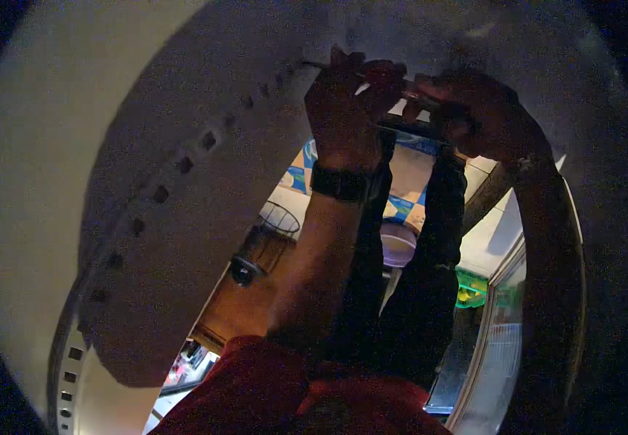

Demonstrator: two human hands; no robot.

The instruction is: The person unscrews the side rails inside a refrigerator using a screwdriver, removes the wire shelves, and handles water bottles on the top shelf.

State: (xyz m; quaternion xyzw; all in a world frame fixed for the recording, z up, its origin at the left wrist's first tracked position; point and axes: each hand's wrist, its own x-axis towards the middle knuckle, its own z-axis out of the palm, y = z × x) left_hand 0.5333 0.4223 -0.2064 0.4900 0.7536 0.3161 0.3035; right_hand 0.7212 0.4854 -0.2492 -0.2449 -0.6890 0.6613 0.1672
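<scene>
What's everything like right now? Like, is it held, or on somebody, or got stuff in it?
Left hand: bent, closed around a thin rod
Thin rod: held, one end poking out
Right hand: fingers curled, too dark to tell its grip
Wristwatch: strapped on the left wrist
Red top: worn
Lilac tub: partly hidden, contents unclear
Green basket: something yellow showing in it

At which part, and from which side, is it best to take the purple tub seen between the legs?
Probably by the rim, from above: the purple tub looks round, upright and open-topped, and the dark trouser legs frame it at both sides in this view.
</scene>
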